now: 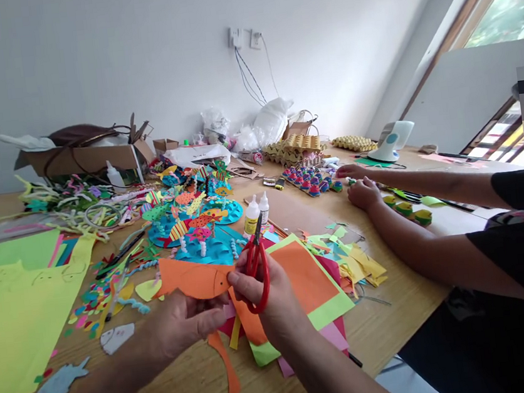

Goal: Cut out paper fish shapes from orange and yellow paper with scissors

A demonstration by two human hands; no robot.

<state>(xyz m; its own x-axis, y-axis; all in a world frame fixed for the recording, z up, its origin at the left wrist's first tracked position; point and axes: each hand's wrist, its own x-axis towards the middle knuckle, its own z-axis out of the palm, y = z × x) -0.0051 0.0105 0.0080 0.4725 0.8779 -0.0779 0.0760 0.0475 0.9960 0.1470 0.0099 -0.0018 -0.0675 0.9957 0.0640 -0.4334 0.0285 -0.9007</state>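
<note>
An orange paper piece (pixel 194 278) with a drawn fish outline and a dark eye is held up over the table. My left hand (pixel 182 324) holds its lower edge between thumb and fingers. In my right hand (pixel 265 287) are red-handled scissors (pixel 257 266), blades pointing up and away, and its thumb and fingertips pinch the fish's head end. A curved orange strip (pixel 225 368) hangs down below the paper. Orange sheets (pixel 302 274) and light green sheets lie stacked beyond and under my right hand.
Colourful paper fish (pixel 192 223) stand on blue bases behind. Two glue bottles (pixel 251 215) are near the centre. Yellow sheets (pixel 25 324) cover the left. At right, another person's hands (pixel 364 194) work by painted egg-carton pieces (pixel 310 179). Paper scraps (pixel 362 264) lie right of centre.
</note>
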